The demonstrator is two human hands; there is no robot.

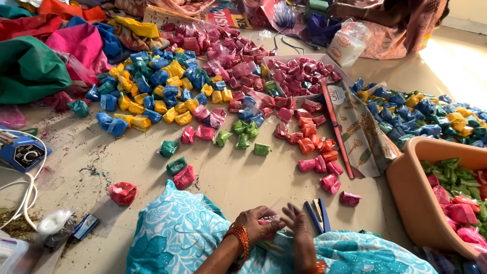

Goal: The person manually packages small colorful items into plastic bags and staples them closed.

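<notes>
Far to the left of the hands a blue heat sealer (23,152) with a white cord sits on the floor, and nearer in a lone red packet (122,193) lies just off the turquoise-clad knee. The left hand (259,221) and the right hand (299,228) meet over the lap, fingers closed together on a small clear pouch with pink filling (267,221), which sits pinched between the two thumbs and forefingers; much of it is hidden by the fingers. It looks light, soft and crinkly, probably slick on its film, so it seems best taken by the flat edges at the mouth rather than squeezed at its belly, where the fill would shift. Ahead of the hands spread heaps of like packets (152,91) in blue, yellow, green and pink. Just right of the right hand a blue-handled stapler (318,215) lies on the floor beside a stray pink packet (350,198). Farther ahead an open white box (284,58) holds deep pink packets. Well to the right, a tan plastic tub (413,198) holds green, pink and red packets piled near its rim. Beyond, another person's hand (339,10) works among bags.
</notes>
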